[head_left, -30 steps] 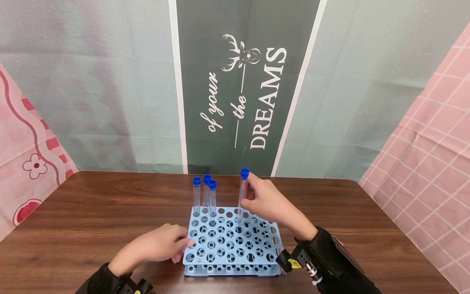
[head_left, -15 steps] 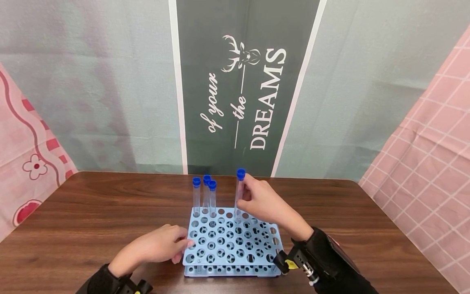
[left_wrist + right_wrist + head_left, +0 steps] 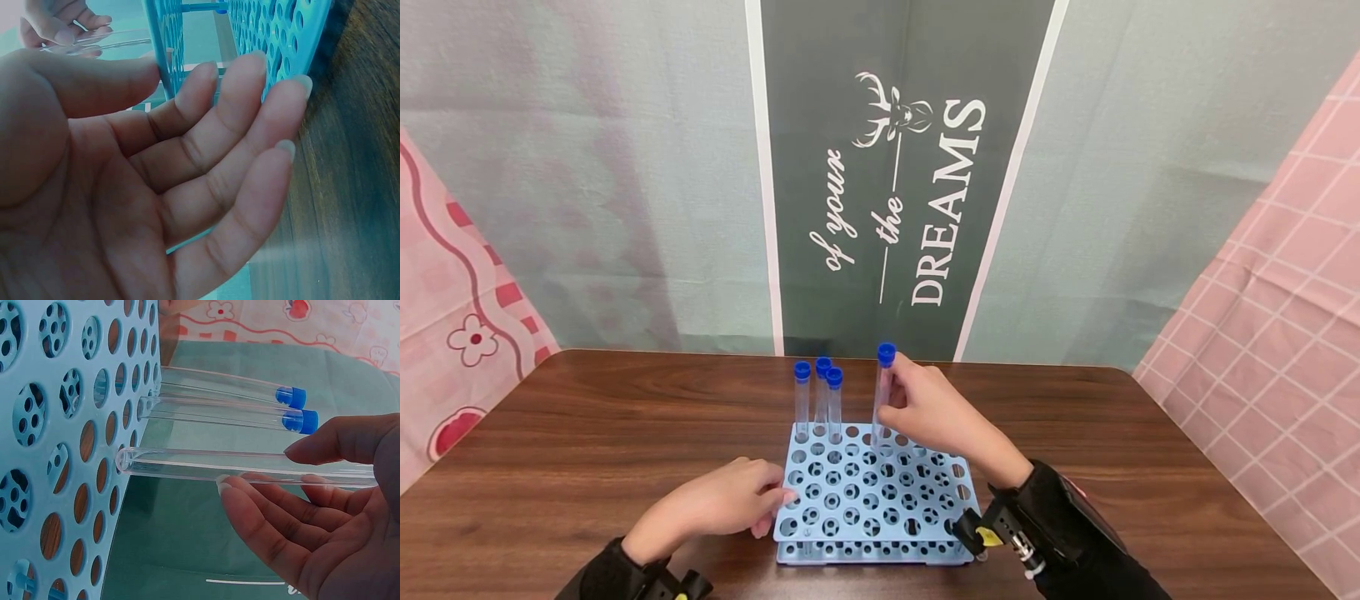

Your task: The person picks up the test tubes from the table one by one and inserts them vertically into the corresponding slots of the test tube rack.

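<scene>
A clear test tube with a blue cap (image 3: pixel 886 355) is upright in my right hand (image 3: pixel 936 408), pinched between thumb and fingers. Its rounded bottom (image 3: pixel 128 461) is right at the holes of the light blue test tube rack (image 3: pixel 880 500), near the back row. At the rack's left edge my left hand (image 3: pixel 733 497) grips the top plate, with the thumb over it and the fingers (image 3: pixel 240 87) on its other side. Several blue-capped test tubes (image 3: pixel 802 400) stand upright in the rack's back left corner; two of them (image 3: pixel 237 415) show in the right wrist view.
The rack rests on a dark brown wooden table (image 3: pixel 647 408). Behind the table hangs a grey-green cloth (image 3: pixel 865 317) with white lettering, and pink cloths (image 3: pixel 1285 333) hang at both sides.
My right hand has moved slightly left along the rack's back rows with the test tube in its grip. The left hand and the rack have stayed in place.
</scene>
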Tool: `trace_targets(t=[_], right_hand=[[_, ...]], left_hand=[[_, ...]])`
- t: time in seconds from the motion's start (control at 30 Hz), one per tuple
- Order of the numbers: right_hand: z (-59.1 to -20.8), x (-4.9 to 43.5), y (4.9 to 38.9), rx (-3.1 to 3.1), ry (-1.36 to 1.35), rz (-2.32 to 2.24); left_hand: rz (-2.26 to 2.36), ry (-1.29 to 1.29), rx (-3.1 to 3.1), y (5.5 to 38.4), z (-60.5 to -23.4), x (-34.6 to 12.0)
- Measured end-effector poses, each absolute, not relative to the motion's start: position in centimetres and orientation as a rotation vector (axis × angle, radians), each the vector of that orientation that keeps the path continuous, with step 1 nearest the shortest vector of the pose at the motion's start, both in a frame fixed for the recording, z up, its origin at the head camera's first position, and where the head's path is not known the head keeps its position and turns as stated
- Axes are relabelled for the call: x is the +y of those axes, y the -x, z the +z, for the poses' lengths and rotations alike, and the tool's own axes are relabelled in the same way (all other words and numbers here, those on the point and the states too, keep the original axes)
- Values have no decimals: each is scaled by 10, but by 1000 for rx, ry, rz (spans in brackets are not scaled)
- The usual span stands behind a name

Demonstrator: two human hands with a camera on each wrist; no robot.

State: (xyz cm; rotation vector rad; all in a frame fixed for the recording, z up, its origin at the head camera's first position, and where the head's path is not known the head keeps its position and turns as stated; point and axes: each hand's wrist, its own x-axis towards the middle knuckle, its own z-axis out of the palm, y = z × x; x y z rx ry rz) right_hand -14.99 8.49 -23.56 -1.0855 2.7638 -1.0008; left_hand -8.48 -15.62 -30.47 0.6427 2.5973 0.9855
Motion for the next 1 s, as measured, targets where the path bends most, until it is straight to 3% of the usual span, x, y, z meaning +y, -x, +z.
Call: trace_targets(t=[1.0], right_hand=[[-236,74,153,2699,1136,-1027]], left_hand=[[998,-644,2576,86,-306,-157]])
